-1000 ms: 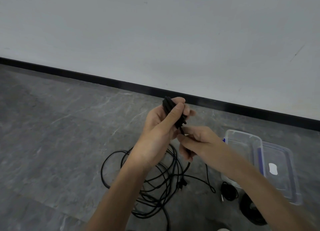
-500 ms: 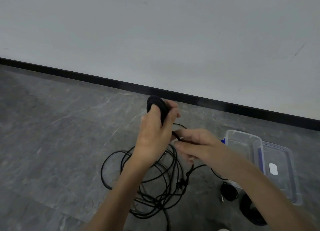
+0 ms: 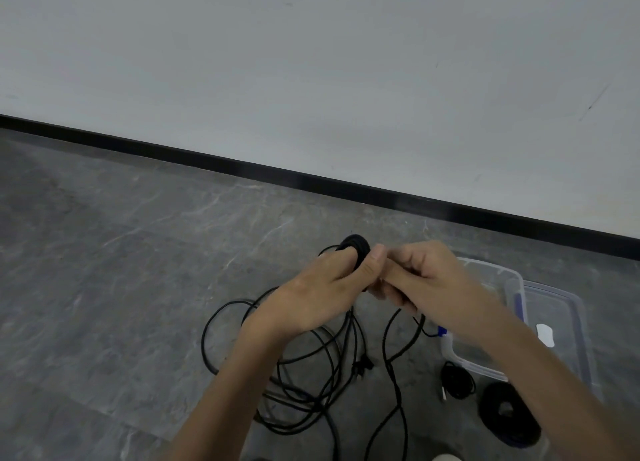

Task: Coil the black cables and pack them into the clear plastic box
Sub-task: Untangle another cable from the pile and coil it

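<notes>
My left hand (image 3: 322, 291) grips a small coil of black cable (image 3: 356, 247), its top showing above my fingers. My right hand (image 3: 426, 284) pinches the same cable just right of the coil; the strand drops from it to the floor. A loose tangle of black cables (image 3: 311, 367) lies on the grey floor under my hands. The clear plastic box (image 3: 485, 356) sits to the right, partly behind my right forearm. Two finished coils lie in front of it: a small one (image 3: 457, 381) and a thicker one (image 3: 509, 415).
The box's clear lid (image 3: 561, 325) lies next to the box on its right. A white wall with a black skirting board (image 3: 311, 180) runs across behind. Grey stone floor (image 3: 121, 287) stretches left. A pale object (image 3: 446, 458) peeks in at the bottom edge.
Both hands have dropped lower and moved right. My right hand came up from below the coil to meet my left hand beside it, laying cable onto the coil.
</notes>
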